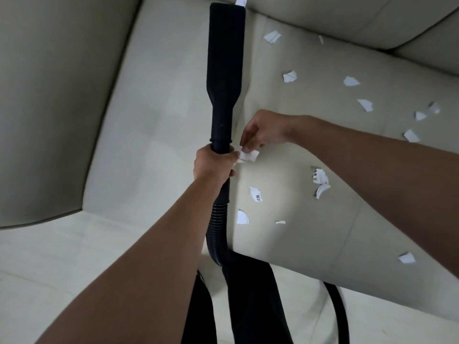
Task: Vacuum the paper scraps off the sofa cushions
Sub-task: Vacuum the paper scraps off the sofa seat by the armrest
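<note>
A black vacuum nozzle (pixel 226 63) stretches up the middle of the view over the cream sofa seat cushion (pixel 154 135), its flat mouth at the back of the seat by a white scrap (pixel 241 1). My left hand (pixel 214 165) grips the tube just below the nozzle collar. The black ribbed hose (pixel 218 227) runs down from that hand. My right hand (pixel 263 131) pinches a white paper scrap (pixel 248 155) right beside the left hand. Several white scraps lie on the right-hand cushion (pixel 372 155), among them a printed scrap (pixel 255 194) and a curled scrap (pixel 321 181).
The sofa's armrest (pixel 49 108) rises on the left and the back cushions (pixel 347 18) run along the top right. A seam between two seat cushions runs under the nozzle. My dark trouser legs (pixel 248 306) and a black strap (pixel 340 311) stand at the sofa's front edge.
</note>
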